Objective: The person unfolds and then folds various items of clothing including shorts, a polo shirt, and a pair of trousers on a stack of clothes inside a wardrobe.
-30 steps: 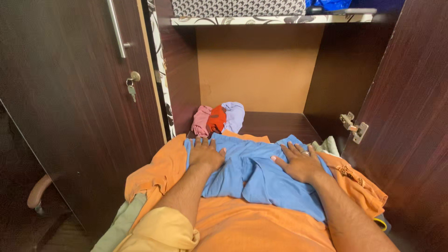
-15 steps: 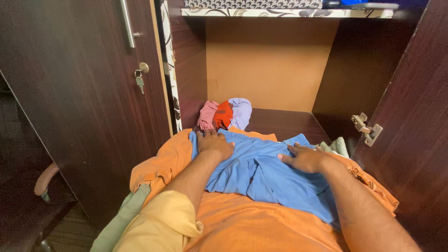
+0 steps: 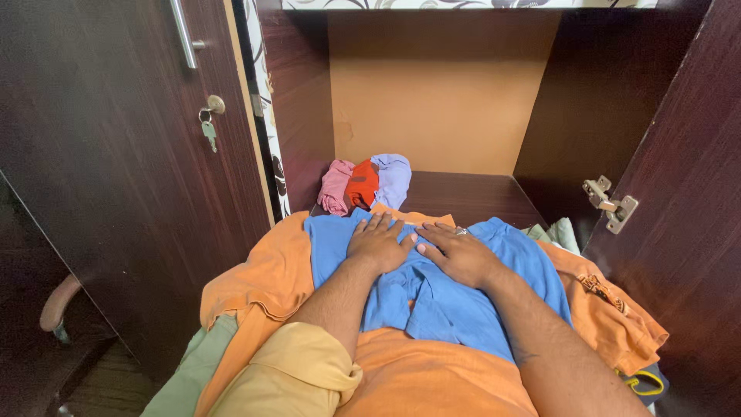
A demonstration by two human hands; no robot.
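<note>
Orange fabric fills the bottom of my view: an orange garment (image 3: 417, 374) spreads under both forearms, with a yellow rolled sleeve (image 3: 297, 371) bunched on my left arm and a pale green cloth (image 3: 185, 378) hanging off the near left edge. On top of the orange layer lies a blue garment (image 3: 455, 309), rumpled in the middle. My left hand (image 3: 378, 243) rests flat on its upper part, fingers spread and extended, gripping nothing. My right hand (image 3: 455, 251) lies just beside it, also flat and open, palm down on the blue cloth; the two hands nearly touch at the thumbs. An orange strip with a dark pattern (image 3: 598, 289) trails to the right, and a bit of light green cloth (image 3: 556, 230) peeks out behind the blue.

Beyond the hands, on the dark wooden wardrobe shelf (image 3: 471, 197), sits a small bundle of pink, red and lilac clothes (image 3: 363, 184), just past the blue garment's far edge. At the left stands the open wardrobe door (image 3: 116, 170) with a key (image 3: 208, 131) in its lock; a metal hinge (image 3: 611, 205) shows on the right door.
</note>
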